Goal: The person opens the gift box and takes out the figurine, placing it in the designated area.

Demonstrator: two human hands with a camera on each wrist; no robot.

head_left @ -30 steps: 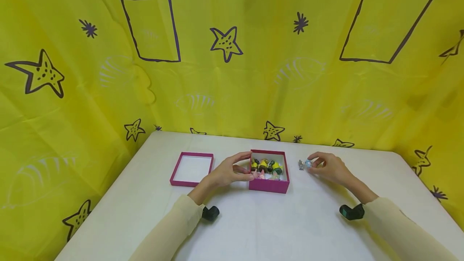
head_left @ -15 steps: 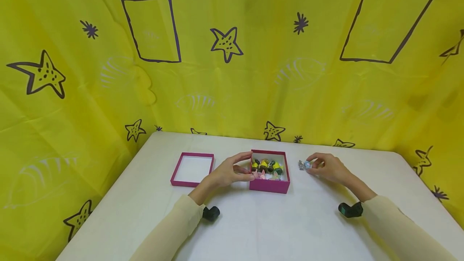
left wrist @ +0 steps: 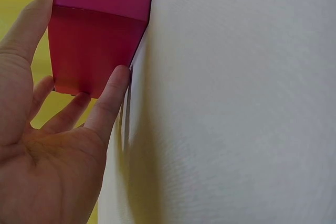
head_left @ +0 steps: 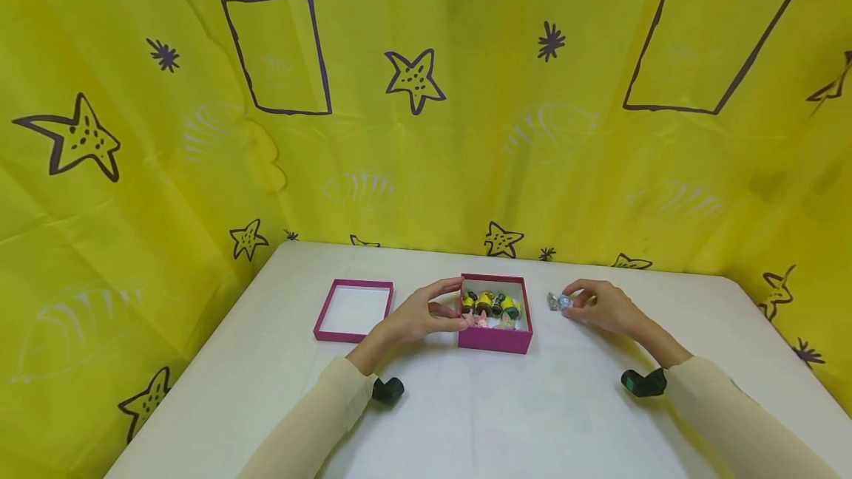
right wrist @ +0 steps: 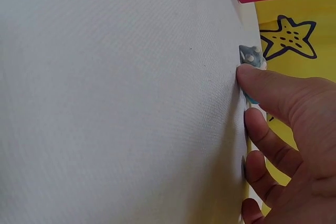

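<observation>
Two grips are clamped in the head view: the left hand [head_left: 418,314] on the left end of an open magenta box [head_left: 494,341] — seemingly to keep it from sliding — and the right hand [head_left: 607,307] on a small blue figurine [head_left: 565,302], beside a grey figurine [head_left: 552,301] on the worktop [head_left: 479,412]. Yellow figurines [head_left: 485,304] lie in the box. In the left wrist view, thumb and fingers span its corner; in the right wrist view, the thumb hides much of the blue figurine.

By the right hand's grip [head_left: 606,307], the blue trinket [head_left: 565,302] is partly covered, its features too small to be told. Pink figurines [head_left: 482,321] are partly hidden by the magenta box's [head_left: 494,341] near wall. The near edge of the worktop [head_left: 519,420] is cut off.
</observation>
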